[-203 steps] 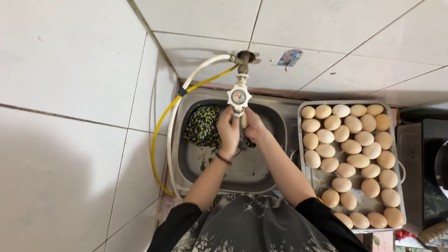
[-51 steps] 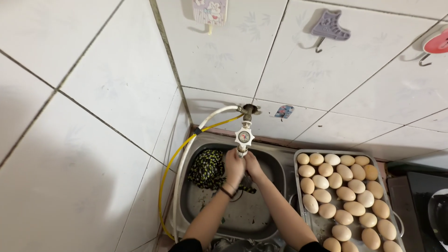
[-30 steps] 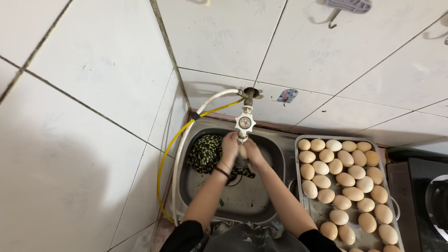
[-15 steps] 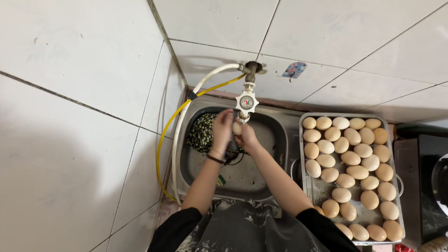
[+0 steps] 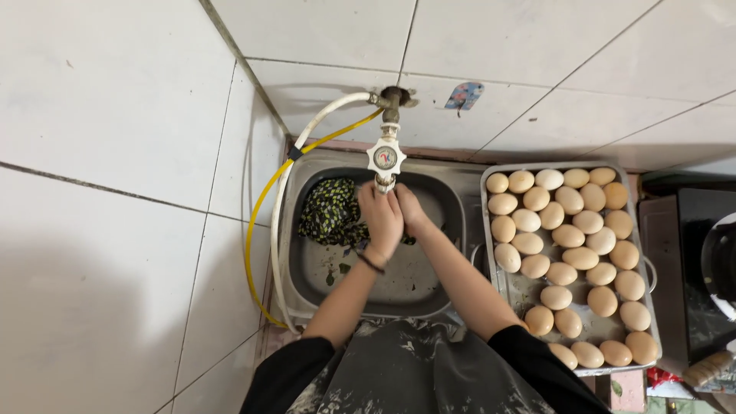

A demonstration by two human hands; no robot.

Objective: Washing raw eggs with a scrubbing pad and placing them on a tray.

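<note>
My left hand (image 5: 381,220) and my right hand (image 5: 410,208) are pressed together just under the spout of a wall tap (image 5: 386,158), above a steel sink (image 5: 399,285). The left hand lies partly over the right, with the fingers close together. Whether anything is held between them is hidden. A thin black band (image 5: 371,261) sits on my left wrist. A dark patterned cloth (image 5: 328,212) lies bunched in the sink's far left corner, just left of my left hand.
A metal tray (image 5: 648,270) full of several tan and pale eggs (image 5: 571,230) stands right of the sink. A white hose (image 5: 279,230) and a yellow hose (image 5: 251,230) run from the tap down the left side. A dark stove (image 5: 690,253) sits at far right. Tiled walls surround the sink.
The view has tilted down and closed in on the sink. My hands have stayed together under the tap, shifting only slightly against each other.
</note>
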